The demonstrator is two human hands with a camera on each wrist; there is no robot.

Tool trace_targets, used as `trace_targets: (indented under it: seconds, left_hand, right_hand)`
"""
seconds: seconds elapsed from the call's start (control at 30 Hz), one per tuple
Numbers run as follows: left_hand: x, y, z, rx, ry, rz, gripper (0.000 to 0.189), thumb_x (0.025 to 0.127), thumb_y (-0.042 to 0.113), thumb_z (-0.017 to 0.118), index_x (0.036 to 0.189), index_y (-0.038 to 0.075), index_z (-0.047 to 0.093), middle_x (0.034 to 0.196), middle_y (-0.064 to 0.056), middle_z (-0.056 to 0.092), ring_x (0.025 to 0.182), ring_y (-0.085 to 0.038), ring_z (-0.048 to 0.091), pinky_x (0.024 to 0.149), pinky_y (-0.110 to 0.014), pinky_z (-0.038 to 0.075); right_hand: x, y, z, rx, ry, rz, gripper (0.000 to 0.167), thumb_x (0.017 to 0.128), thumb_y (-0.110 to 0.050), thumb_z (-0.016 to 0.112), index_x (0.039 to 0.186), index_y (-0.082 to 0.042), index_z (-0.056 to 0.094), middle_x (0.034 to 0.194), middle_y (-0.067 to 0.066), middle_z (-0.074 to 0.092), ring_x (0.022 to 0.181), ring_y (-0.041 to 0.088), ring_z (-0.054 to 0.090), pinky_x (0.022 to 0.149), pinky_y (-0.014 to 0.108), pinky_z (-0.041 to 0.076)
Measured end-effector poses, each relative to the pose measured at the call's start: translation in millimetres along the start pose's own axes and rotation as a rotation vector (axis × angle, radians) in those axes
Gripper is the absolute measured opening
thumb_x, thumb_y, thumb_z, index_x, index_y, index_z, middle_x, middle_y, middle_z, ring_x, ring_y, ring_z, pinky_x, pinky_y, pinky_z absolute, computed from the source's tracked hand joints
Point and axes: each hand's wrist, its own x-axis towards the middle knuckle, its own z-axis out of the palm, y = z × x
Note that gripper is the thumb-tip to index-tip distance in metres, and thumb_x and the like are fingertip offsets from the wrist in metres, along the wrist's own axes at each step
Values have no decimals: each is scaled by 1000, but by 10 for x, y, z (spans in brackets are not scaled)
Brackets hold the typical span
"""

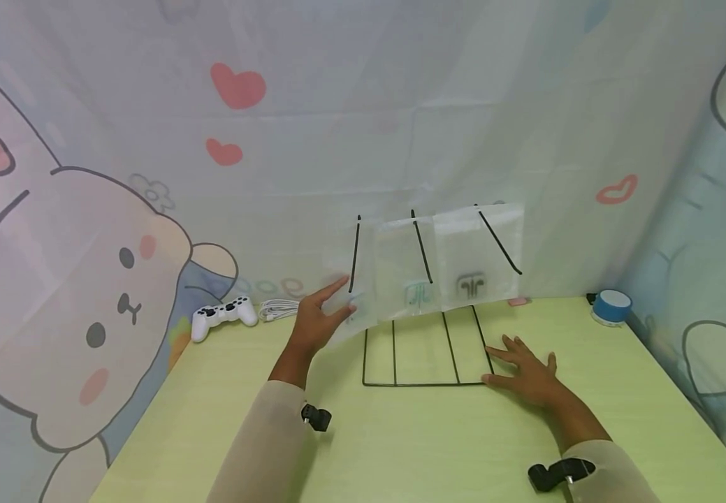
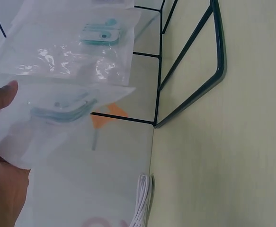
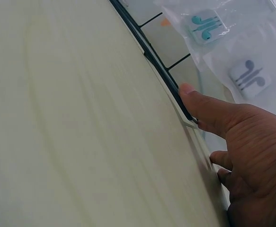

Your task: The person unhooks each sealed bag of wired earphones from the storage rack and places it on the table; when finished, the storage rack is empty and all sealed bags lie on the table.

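A black wire display rack (image 1: 410, 385) stands on the table against the wall, with three prongs sticking out. On each prong hangs a frosted plastic bag: a left bag (image 2: 62, 111), a middle bag (image 1: 394, 269) and a right bag (image 1: 447, 255). Wired earphones in flat square cases show through the middle and right bags; the left bag's contents look teal and flat. My left hand (image 1: 315, 321) touches the left bag's outer edge, thumb and forefinger spread. The thumb and forefinger of my right hand (image 1: 529, 374) touch the rack's front right corner, other fingers spread.
A white game controller (image 1: 224, 318) lies at the back left of the table, beside a coiled white cable (image 1: 279, 309). At the back right is a blue-and-white roll of tape (image 1: 612, 307). A cartoon-printed cloth (image 1: 363, 105) covers the walls behind.
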Motion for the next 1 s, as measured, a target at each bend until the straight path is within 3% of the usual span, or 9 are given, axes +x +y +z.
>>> trace_targets:
  seconds: [0.17, 0.3, 0.67, 0.8, 1.0]
  left_hand:
    - [-72, 51, -20, -1, 53, 35, 62, 95, 8, 84, 152, 22, 67, 159, -5, 63, 155, -33, 53, 126, -59, 44]
    - [-132, 69, -56, 21, 69, 54, 64, 93, 6, 85, 151, 24, 68, 156, -8, 65, 153, -33, 55, 124, -57, 46]
    - [-287, 144, -241, 56, -14, 55, 69, 96, 8, 84, 157, 30, 61, 164, -4, 58, 156, -33, 51, 124, -60, 46]
    - [-347, 174, -286, 78, -17, 43, 69, 95, 8, 84, 157, 30, 62, 163, -5, 59, 155, -34, 52, 121, -61, 48]
    - [-431, 196, -316, 116, -12, 83, 69, 93, 4, 85, 155, 25, 64, 158, -10, 63, 150, -35, 58, 116, -60, 53]
  right_hand:
    - [1, 12, -5, 13, 1, 0, 78, 95, -53, 80, 159, -14, 58, 177, 30, 26, 165, 59, 13, 112, 93, -14]
    - [-5, 19, 4, 19, -3, 2, 78, 96, -54, 79, 159, -13, 58, 177, 30, 25, 165, 59, 12, 113, 93, -15]
    - [9, 17, -4, 5, 1, 3, 77, 96, -55, 78, 159, -15, 58, 177, 29, 26, 165, 59, 12, 113, 92, -15]
    - [-1, 0, -4, 21, 4, -1, 77, 96, -54, 79, 158, -14, 59, 177, 30, 27, 165, 59, 12, 113, 93, -15]
    - [-4, -1, -3, 20, 5, -1, 77, 96, -53, 79, 159, -14, 58, 177, 30, 27, 164, 60, 13, 113, 93, -15]
